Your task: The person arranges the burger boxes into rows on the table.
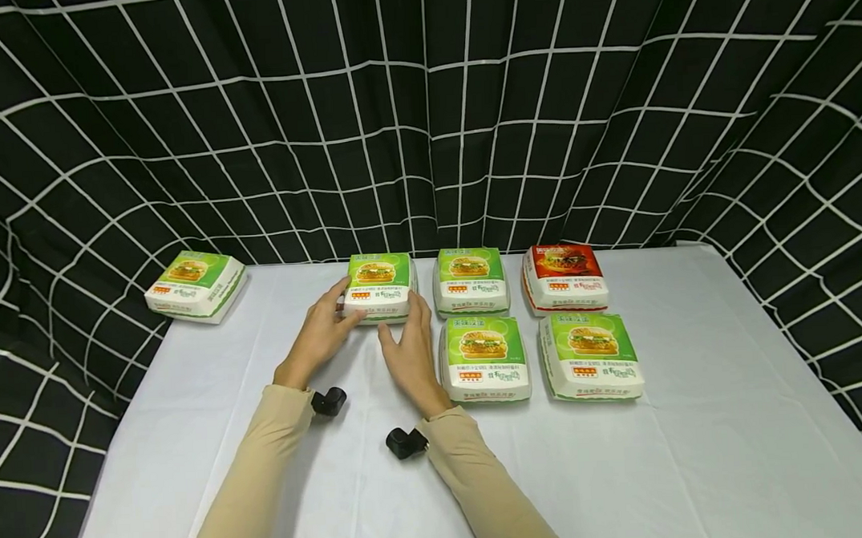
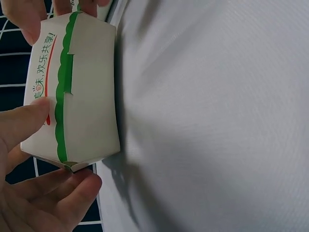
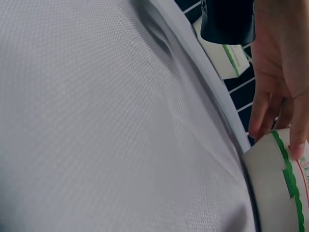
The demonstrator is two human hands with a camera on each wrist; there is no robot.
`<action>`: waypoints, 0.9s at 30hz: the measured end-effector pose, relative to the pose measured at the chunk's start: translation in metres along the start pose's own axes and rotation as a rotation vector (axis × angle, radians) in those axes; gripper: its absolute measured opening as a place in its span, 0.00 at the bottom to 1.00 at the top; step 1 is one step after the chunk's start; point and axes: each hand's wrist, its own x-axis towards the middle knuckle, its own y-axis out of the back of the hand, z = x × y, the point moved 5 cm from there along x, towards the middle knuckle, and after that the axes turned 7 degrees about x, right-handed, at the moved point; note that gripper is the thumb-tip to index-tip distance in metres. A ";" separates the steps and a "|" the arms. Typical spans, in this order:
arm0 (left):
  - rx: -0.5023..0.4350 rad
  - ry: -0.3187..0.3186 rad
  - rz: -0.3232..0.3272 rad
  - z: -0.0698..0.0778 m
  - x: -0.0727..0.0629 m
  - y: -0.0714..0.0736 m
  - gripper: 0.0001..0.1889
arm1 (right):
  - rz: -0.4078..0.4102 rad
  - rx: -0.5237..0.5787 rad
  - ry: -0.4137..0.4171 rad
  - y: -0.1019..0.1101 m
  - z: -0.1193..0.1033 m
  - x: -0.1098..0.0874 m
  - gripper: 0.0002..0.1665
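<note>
Between both hands sits a green-and-white burger box [image 1: 377, 283] with a burger picture on its lid, near the table's back edge. My left hand [image 1: 314, 340] holds its left side, the thumb on the front face and the fingers round the corner, as the left wrist view shows on the box [image 2: 91, 92]. On the right side my right hand [image 1: 413, 356] grips it, thumb towards the front. The right wrist view shows the left hand [image 3: 277, 72] at the box [image 3: 273, 179]; the right hand is out of that view.
Right of the held box stand a green box [image 1: 470, 279] and a red one [image 1: 564, 275], with two more green boxes [image 1: 484, 359] [image 1: 592, 354] in front. Another green box [image 1: 196, 286] lies angled at the far left corner. A black gridded curtain [image 1: 425, 141] rises behind the white table [image 1: 699, 450].
</note>
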 end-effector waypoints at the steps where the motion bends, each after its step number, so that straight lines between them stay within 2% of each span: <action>1: 0.006 0.004 0.000 0.000 0.000 0.000 0.36 | 0.000 0.001 0.000 0.000 0.000 0.000 0.43; 8: 0.048 0.035 -0.005 0.003 -0.005 0.007 0.36 | 0.010 -0.006 0.017 0.003 -0.004 0.000 0.44; 14: 0.073 0.053 0.003 -0.002 -0.007 0.019 0.35 | 0.001 0.000 0.042 0.004 -0.007 0.001 0.43; 21: 0.128 0.066 0.057 -0.020 -0.014 0.046 0.33 | -0.015 -0.024 0.078 0.007 -0.017 -0.003 0.41; 27: 0.185 0.075 0.104 -0.037 -0.023 0.073 0.32 | -0.024 -0.038 0.157 0.004 -0.034 -0.007 0.40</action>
